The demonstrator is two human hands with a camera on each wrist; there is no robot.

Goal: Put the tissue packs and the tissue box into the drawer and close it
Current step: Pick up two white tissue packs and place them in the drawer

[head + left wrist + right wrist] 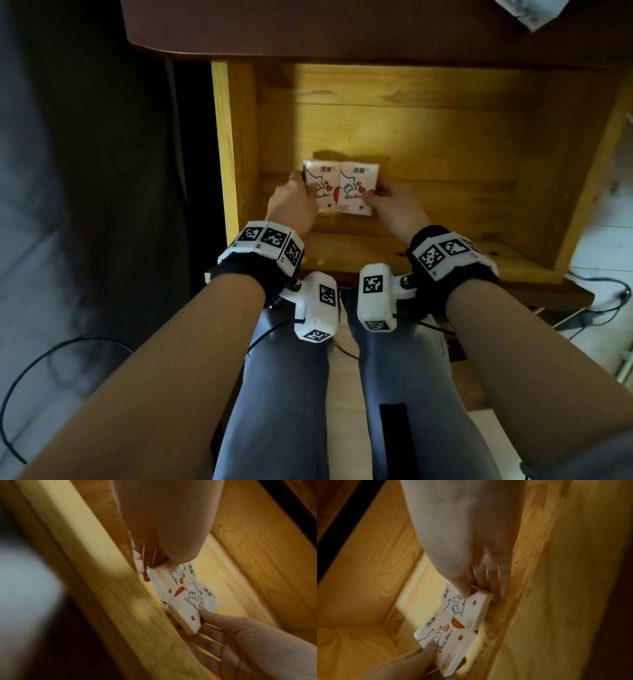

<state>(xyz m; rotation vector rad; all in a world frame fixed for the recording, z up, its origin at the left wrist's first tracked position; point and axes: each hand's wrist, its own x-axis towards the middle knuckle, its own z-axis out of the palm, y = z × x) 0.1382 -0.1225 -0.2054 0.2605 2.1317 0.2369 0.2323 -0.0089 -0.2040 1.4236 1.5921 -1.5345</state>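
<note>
Two white tissue packs with red hearts sit side by side inside the open wooden drawer (224,144), near its front left. My left hand (294,202) pinches the left tissue pack (323,186), thumb on top and fingers at its outer edge. My right hand (390,202) pinches the right tissue pack (358,188) the same way. The left wrist view has my left hand (147,568) on its pack (169,584), beside the other pack (190,608). The right wrist view has my right hand (479,593) on its pack (471,609). I cannot tell whether the packs touch the drawer floor.
The drawer floor (462,154) to the right of the packs and behind them is bare wood. A dark desktop (342,31) overhangs the drawer's back, with a white printed package (529,12) at its top right corner. Cables (613,301) lie on the floor at both sides.
</note>
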